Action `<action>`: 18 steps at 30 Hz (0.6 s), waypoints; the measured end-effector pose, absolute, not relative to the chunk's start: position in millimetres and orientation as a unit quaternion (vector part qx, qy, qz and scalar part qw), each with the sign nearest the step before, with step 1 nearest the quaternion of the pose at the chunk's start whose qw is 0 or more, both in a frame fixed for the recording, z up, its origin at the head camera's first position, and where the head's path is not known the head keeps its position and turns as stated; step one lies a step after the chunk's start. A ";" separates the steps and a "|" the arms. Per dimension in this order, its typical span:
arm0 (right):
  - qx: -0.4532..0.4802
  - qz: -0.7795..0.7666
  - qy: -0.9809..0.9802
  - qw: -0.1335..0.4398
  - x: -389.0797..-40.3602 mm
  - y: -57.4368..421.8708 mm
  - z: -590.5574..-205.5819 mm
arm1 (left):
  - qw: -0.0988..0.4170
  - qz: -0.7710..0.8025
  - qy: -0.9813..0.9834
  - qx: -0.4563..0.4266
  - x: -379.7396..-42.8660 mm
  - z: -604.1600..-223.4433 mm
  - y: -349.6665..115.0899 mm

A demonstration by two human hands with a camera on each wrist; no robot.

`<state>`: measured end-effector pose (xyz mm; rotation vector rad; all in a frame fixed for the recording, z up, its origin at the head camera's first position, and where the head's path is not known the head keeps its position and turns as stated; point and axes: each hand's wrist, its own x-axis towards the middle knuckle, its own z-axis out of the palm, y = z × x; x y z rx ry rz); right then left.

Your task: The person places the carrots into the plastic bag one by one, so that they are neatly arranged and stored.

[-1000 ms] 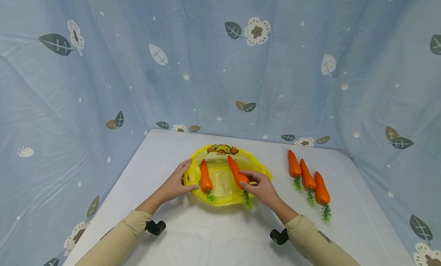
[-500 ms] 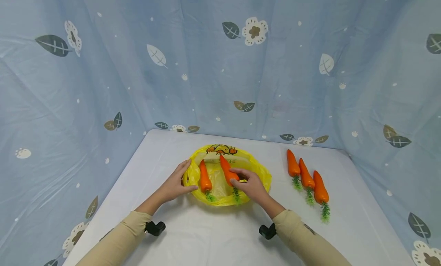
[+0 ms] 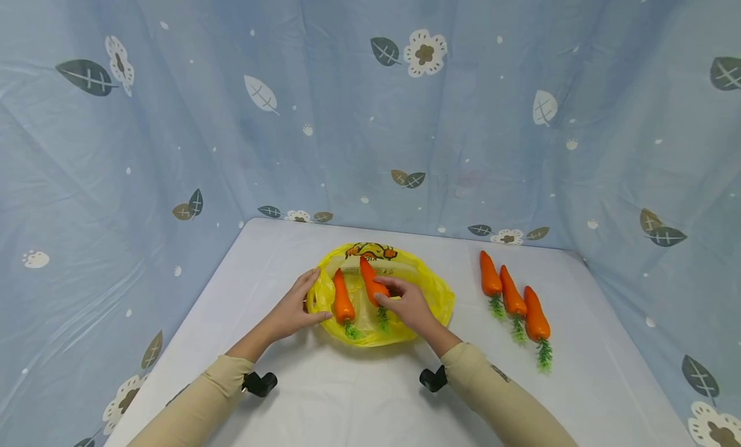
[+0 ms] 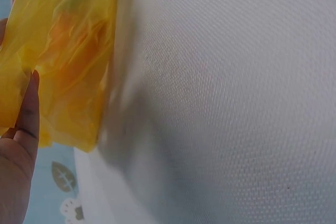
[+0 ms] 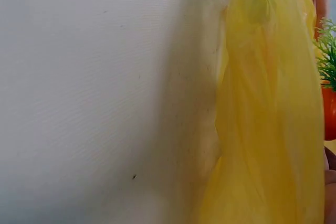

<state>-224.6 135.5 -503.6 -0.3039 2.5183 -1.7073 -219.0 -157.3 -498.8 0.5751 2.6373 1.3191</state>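
A yellow plastic bag (image 3: 431,302) lies spread with its mouth wide, a cartoon print on its far inner side. My left hand (image 3: 294,309) grips its left rim, the thumb showing against the plastic in the left wrist view. One orange carrot (image 3: 343,302) with green leaves lies inside, near that hand. With thumb and fingers, my right hand (image 3: 407,302) pinches a second carrot (image 3: 370,278) by its leafy end, over the bag's middle. In the right wrist view the bag's near side (image 5: 268,119) covers much of the scene, and only part of the held carrot (image 5: 329,114) shows.
Three more carrots lie side by side on the white table (image 3: 347,395), right of the bag: a left one (image 3: 490,276), a middle one (image 3: 512,296) and a right one (image 3: 536,318). A blue patterned curtain (image 3: 347,112) surrounds the table's back and sides.
My right hand has moved left with its carrot, from the bag's right part to the middle, closer to the carrot inside. My left hand stays at the rim.
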 end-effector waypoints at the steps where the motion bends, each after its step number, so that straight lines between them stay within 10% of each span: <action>1: -0.101 -0.558 0.823 0.042 -225.6 133.8 -503.6 | 0.068 0.439 0.875 0.191 -218.9 -498.7 -157.2; 18: -0.096 -0.560 0.822 0.050 -237.3 119.3 -513.7 | 0.065 0.445 0.871 0.196 -217.7 -496.6 -156.1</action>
